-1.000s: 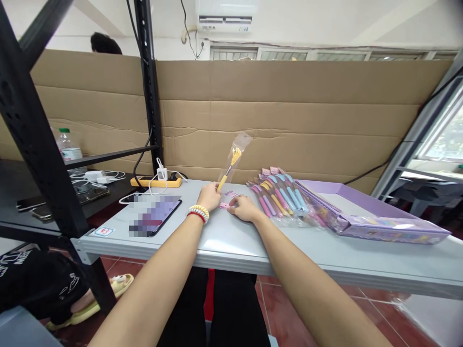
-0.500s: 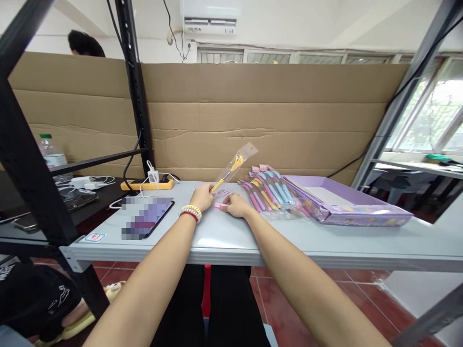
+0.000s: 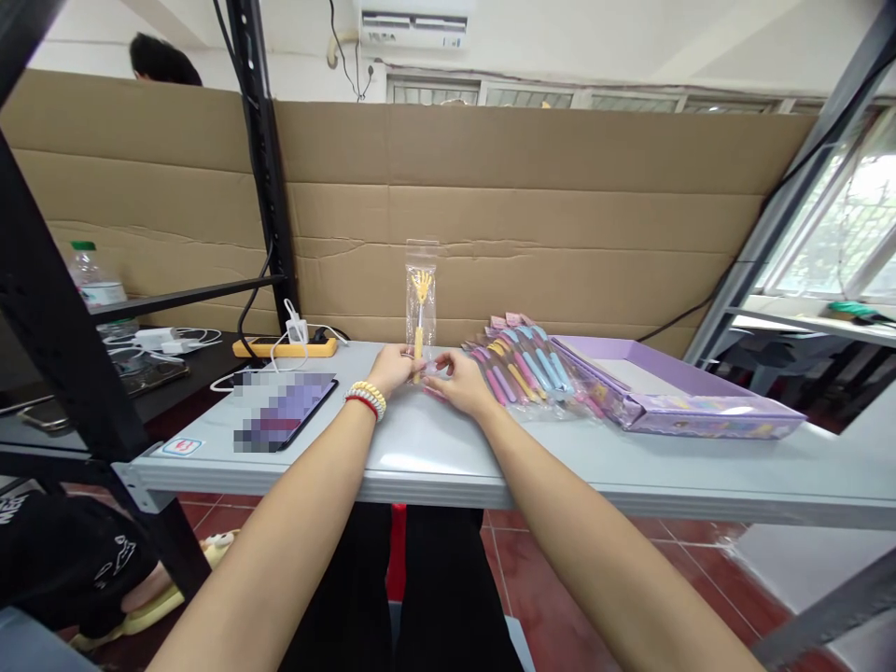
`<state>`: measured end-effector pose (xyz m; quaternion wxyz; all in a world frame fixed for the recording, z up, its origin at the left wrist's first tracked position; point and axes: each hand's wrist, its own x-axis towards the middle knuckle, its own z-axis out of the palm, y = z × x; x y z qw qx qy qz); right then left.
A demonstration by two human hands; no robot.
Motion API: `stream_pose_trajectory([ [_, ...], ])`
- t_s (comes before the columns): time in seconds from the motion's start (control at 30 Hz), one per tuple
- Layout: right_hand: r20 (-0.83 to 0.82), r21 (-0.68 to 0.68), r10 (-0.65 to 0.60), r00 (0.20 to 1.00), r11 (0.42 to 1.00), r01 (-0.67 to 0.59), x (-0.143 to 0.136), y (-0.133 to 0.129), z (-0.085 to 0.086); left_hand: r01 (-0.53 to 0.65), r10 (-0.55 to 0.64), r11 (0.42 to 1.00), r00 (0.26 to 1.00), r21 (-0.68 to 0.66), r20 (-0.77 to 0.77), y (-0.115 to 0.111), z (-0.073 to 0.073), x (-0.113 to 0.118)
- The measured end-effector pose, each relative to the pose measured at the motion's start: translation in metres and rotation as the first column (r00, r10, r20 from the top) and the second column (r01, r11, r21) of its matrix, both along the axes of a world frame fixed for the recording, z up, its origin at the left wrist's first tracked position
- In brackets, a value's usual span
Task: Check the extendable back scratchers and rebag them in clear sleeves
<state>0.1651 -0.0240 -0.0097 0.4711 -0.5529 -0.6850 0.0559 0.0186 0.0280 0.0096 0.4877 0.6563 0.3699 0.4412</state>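
My left hand (image 3: 394, 370) is closed around the lower end of a yellow back scratcher (image 3: 421, 287) with a hand-shaped head. It stands upright inside a clear plastic bag (image 3: 412, 250). At the bag's lower end, my right hand (image 3: 458, 381) has its fingers pinched together, with a small pink card (image 3: 434, 393) partly hidden at the fingertips. Right of my hands lies a pile of bagged back scratchers (image 3: 524, 367) in purple, yellow, pink and blue, with pink tops on some bags.
An open purple box (image 3: 707, 416) stands on the grey table (image 3: 630, 476) at the right. To the left lie a tablet-like device with a blurred screen (image 3: 290, 415) and a yellow power strip (image 3: 315, 348). Cardboard (image 3: 532, 219) walls off the back. Black posts (image 3: 259, 168) rise at the left.
The bagged back scratcher has swung from a rightward tilt to upright, its hand-shaped head now facing me. My right hand's fingers have come up to the bag's lower end.
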Motion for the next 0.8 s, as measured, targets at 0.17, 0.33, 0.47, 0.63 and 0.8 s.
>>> stream_pose_trajectory([
  [0.17,-0.213,-0.133,0.094,0.973,0.983,-0.124,-0.003,0.000,-0.003,0.081,-0.072,0.992,0.994,-0.101,0.086,-0.010,0.005,0.001],
  [0.33,-0.180,-0.179,0.072,0.981,0.978,-0.105,-0.003,-0.002,0.001,0.144,-0.127,0.969,0.988,-0.199,0.093,-0.016,0.009,0.001],
  [0.47,-0.207,-0.184,0.015,0.978,0.981,-0.054,-0.002,-0.003,0.006,0.181,-0.159,0.960,0.980,-0.212,0.118,-0.019,0.010,0.002],
  [0.63,-0.184,-0.154,-0.101,0.978,0.985,0.073,-0.002,-0.003,0.009,0.242,-0.219,0.962,0.961,-0.126,0.167,-0.017,0.005,0.006],
  [0.8,-0.224,-0.188,-0.126,0.966,0.979,0.084,-0.001,0.001,0.009,0.220,-0.215,0.975,0.970,-0.032,0.111,-0.007,-0.003,0.008],
])
